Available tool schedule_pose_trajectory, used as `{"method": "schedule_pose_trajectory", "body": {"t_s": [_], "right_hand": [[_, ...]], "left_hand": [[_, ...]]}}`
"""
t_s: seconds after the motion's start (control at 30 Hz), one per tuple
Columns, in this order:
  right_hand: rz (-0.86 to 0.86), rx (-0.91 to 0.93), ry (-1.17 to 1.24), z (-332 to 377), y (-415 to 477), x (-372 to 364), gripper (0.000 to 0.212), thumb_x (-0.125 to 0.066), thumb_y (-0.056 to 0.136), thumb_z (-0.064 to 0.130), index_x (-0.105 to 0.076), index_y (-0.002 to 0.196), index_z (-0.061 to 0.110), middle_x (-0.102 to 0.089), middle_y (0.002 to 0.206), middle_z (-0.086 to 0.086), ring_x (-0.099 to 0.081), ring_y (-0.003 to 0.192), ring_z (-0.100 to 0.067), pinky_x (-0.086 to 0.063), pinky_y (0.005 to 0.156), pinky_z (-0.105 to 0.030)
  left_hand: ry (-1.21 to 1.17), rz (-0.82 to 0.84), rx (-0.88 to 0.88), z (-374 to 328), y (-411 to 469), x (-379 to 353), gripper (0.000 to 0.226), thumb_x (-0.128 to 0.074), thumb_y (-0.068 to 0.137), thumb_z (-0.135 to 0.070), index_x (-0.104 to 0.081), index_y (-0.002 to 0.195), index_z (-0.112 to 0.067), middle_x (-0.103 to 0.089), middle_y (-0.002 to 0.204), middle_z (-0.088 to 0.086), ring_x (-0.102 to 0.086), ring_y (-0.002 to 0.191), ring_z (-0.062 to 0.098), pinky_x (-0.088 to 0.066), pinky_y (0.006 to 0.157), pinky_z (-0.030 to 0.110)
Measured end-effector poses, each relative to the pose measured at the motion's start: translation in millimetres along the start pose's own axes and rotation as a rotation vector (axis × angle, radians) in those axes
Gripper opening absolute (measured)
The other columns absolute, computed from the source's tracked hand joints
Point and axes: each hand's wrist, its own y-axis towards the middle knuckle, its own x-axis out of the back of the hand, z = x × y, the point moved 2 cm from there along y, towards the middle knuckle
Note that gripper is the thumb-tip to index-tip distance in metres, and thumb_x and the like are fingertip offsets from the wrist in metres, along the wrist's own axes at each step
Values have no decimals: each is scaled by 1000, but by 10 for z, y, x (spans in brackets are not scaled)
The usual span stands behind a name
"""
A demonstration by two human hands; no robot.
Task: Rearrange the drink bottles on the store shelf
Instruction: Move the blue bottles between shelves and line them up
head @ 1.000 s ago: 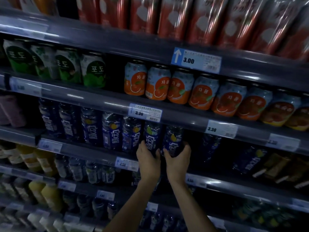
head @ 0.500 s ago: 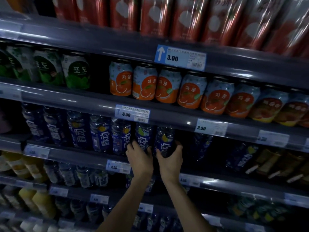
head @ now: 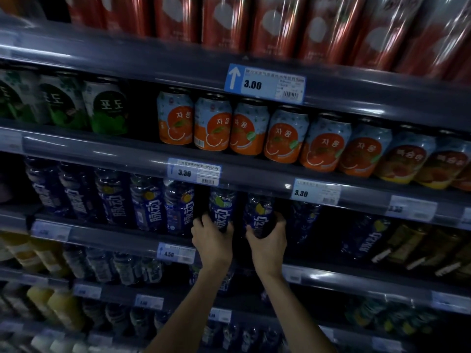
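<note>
Shelf bay, dim light, edges of the view blurred.

Item 1: left hand (head: 212, 240), just below centre, fingers wrapped round the base of a dark blue drink bottle (head: 222, 208) with white lettering; the bottle stands upright on the third shelf (head: 107, 235).

Item 2: right hand (head: 267, 244), at 3 o'clock of the left hand and just beside it, clamped on the lower half of a second blue bottle (head: 257, 215), which tilts slightly toward 1 o'clock.

Item 3: row of matching blue bottles (head: 147, 202) at 9 o'clock of the held pair, upright, shoulder to shoulder. A narrow dark gap separates this row from the left-hand bottle.

Item 4: further blue bottles (head: 367, 238) at 3 o'clock, set back and leaning; detail dim.

Item 5: orange-and-blue cans (head: 212, 123) on the shelf above, at 12 o'clock of the hands; green-label cans (head: 108, 108) at 10 o'clock.

Item 6: tall red cans (head: 224, 19) on the top shelf.

Item 7: price tags: 3.00 (head: 265, 84), 3.30 (head: 195, 171), a second 3.30 (head: 316, 192), 4.50 (head: 175, 252).

Item 8: yellow juice bottles (head: 58, 307) at 8 o'clock, lower shelves, blurred.
</note>
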Motion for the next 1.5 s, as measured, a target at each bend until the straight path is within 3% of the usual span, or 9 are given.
{"method": "schedule_pose_trajectory", "body": {"t_s": [0.33, 0.5, 0.63, 0.73, 0.83, 0.9, 1.17, 1.37, 1.5], "right_hand": [[-20, 16, -16, -46, 132, 217, 74, -80, 76, 19, -38, 137, 18, -57, 123, -2, -55, 109, -10, -41, 92, -17], [4, 19, -1, -27, 106, 232, 73, -78, 79, 21, -36, 138, 18, -56, 124, 0, -55, 113, -13, -42, 95, -20], [2, 16, -16, -5, 74, 286, 76, -77, 80, 25, -33, 142, 16, -51, 132, -1, -47, 116, -6, -37, 97, -19], [-9, 26, -33, -13, 21, 358, 71, -76, 81, 27, -37, 139, 14, -52, 132, -1, -49, 118, -9, -37, 96, -15], [-5, 43, -29, -29, -28, 442, 67, -75, 82, 27, -39, 138, 16, -53, 132, 1, -50, 120, -11, -39, 99, -17], [-2, 36, -23, -43, -67, 496, 70, -74, 83, 28, -36, 141, 16, -50, 136, 1, -47, 124, -10, -38, 105, -24], [7, 35, -22, -32, -213, 651, 73, -71, 85, 29, -30, 145, 20, -43, 141, 6, -38, 125, -2, -30, 102, -19], [35, 38, -4, -16, -307, 706, 72, -72, 84, 25, -32, 143, 19, -44, 133, 9, -40, 122, 1, -31, 102, -19], [41, 34, 2, -31, -355, 732, 69, -71, 84, 26, -34, 141, 19, -45, 131, 10, -41, 120, 1, -32, 101, -17]], "left_hand": [[5, 7, -21, -46, -36, -22, 68, -73, 80, -39, -44, 130, -3, -47, 126, 15, -43, 117, 32, -39, 95, 48], [-141, 30, -16, -27, 5, -35, 80, -80, 74, -35, -39, 134, -2, -40, 132, 14, -40, 123, 30, -42, 102, 45], [-211, 52, -40, -47, 6, -54, 90, -81, 72, -34, -33, 142, -4, -41, 137, 9, -40, 128, 25, -41, 105, 38], [-261, 45, -15, -64, 17, -57, 77, -81, 74, -28, -42, 135, -3, -46, 124, 6, -49, 116, 22, -42, 93, 25], [-274, 41, 16, -73, 43, -26, 74, -82, 72, -25, -45, 132, -3, -48, 119, 6, -50, 104, 16, -43, 89, 25], [-281, 28, 9, -58, 22, -9, 71, -83, 71, -23, -46, 129, -4, -49, 117, 5, -50, 104, 17, -45, 88, 27], [-383, -25, -64, 59, -220, 81, 64, -85, 67, -21, -51, 121, -18, -50, 111, -6, -53, 97, 7, -40, 74, 9], [-469, -65, -68, 54, -371, 163, 57, -84, 68, -20, -52, 115, -21, -55, 112, -1, -57, 101, 14, -51, 84, 28], [-487, -89, -114, 11, -460, 252, 49, -84, 69, -23, -51, 106, -24, -59, 105, 3, -60, 94, 15, -56, 81, 36]]}}
